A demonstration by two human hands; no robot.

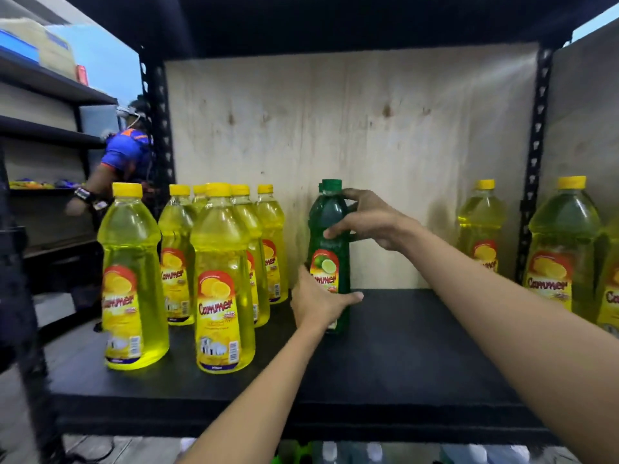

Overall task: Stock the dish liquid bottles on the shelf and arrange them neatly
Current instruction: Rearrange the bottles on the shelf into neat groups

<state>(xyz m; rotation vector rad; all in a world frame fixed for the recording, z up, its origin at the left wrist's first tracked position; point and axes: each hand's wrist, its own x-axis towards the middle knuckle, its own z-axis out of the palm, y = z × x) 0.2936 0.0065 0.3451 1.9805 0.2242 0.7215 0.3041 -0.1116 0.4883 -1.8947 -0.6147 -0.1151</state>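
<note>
dish liquid bottles are standing on the black shelf board [402, 356], and the green lime bottle [330, 229] is sitting upright near the middle, close to the plywood back panel [368, 128]. a second green cap is peeking out just behind its cap, so there may be two green bottles, though the rear one is almost wholly hidden. the left hand [318, 303] is wrapping around the lower body of the green bottle, thumb lying across its front, covering part of the label. the right hand [371, 222] is closing on the bottle's shoulder, fingers curling round the neck.

to the left, the yellow lemon bottles [221, 279] are standing in a loose cluster: six caps are showing (the rear ones are overlapping, so the count is hard to confirm). to the right, beyond the perforated black upright [532, 169], three more yellow bottles are showing, the last being cut off by the edge.

at far left another person in a blue shirt [125, 152] is reaching into a neighbouring rack; what that person is handling is too blurred to make out.
</note>
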